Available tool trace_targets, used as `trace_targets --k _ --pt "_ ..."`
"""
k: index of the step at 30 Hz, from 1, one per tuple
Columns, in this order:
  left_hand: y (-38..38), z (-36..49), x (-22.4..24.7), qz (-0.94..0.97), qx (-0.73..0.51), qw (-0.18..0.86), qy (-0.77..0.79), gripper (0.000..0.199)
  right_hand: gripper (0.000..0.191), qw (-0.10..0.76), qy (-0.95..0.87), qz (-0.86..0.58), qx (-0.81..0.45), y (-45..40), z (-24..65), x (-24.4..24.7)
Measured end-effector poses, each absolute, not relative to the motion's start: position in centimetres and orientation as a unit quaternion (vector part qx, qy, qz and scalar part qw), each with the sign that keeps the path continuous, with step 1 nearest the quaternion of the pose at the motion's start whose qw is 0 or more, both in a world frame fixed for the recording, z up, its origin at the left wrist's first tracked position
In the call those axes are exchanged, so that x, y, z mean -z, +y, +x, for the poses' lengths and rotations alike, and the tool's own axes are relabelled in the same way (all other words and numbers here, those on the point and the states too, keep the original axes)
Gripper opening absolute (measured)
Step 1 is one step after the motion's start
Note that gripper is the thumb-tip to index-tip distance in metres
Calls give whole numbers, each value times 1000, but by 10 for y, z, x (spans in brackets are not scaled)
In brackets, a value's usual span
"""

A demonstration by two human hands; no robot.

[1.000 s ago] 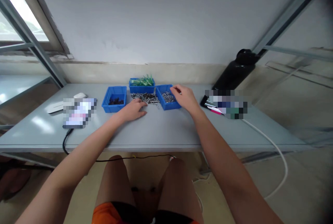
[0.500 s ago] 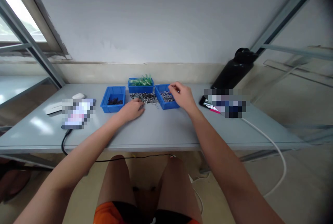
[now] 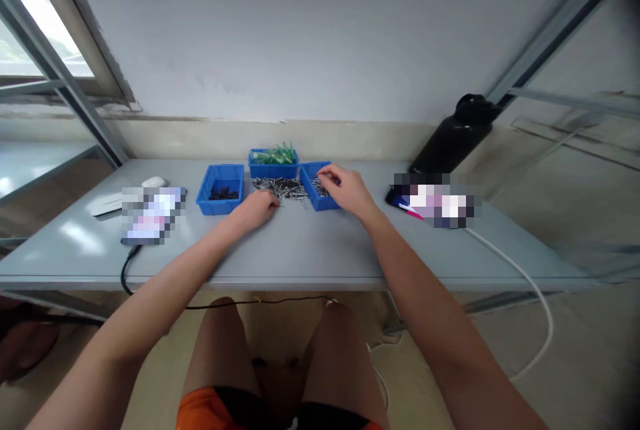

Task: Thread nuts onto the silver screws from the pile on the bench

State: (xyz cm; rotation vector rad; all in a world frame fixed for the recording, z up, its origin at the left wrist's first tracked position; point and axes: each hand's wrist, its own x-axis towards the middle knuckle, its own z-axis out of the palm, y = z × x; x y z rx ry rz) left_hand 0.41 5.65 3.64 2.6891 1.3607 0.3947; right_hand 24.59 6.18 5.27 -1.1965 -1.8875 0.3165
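Note:
My left hand (image 3: 259, 209) rests on the table at the near left edge of a loose pile of small metal pieces (image 3: 283, 187); its fingers are curled, and what they hold, if anything, is too small to name. Over the right blue tray (image 3: 327, 203), which has silvery pins in it, my right hand (image 3: 347, 189) is pinched, its fingertips too small to read. The left blue tray (image 3: 203, 200) contains small dark pieces (image 3: 223, 194). Behind the pile is another blue tray (image 3: 273, 170) full of green pieces (image 3: 278, 153).
A phone (image 3: 154, 215) with a black cable and a white case (image 3: 154, 182) lie at the left. At the right are a black bottle (image 3: 453, 140) and a second, blurred-out device (image 3: 435, 207) with a white cable. A wall stands behind the table (image 3: 310, 253).
My right hand has shifted slightly left and lower over the right tray. My left hand has stayed beside the pile, its fingers slightly more curled. The view has shifted a little.

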Motion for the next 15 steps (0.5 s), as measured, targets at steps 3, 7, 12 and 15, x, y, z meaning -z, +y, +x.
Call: trace_targets --k 3,7,12,15 --pt "57 5 -36 877 -136 64 456 36 25 414 -765 -472 -143 60 243 -53" --pt "56 4 -36 876 -155 60 453 37 24 400 -778 -462 -146 61 240 -50" --pt "56 4 -37 869 -225 62 436 35 22 401 -786 -449 -138 61 238 -47" --pt "58 3 -36 857 -263 65 439 29 20 396 -797 -435 -141 59 233 -48"
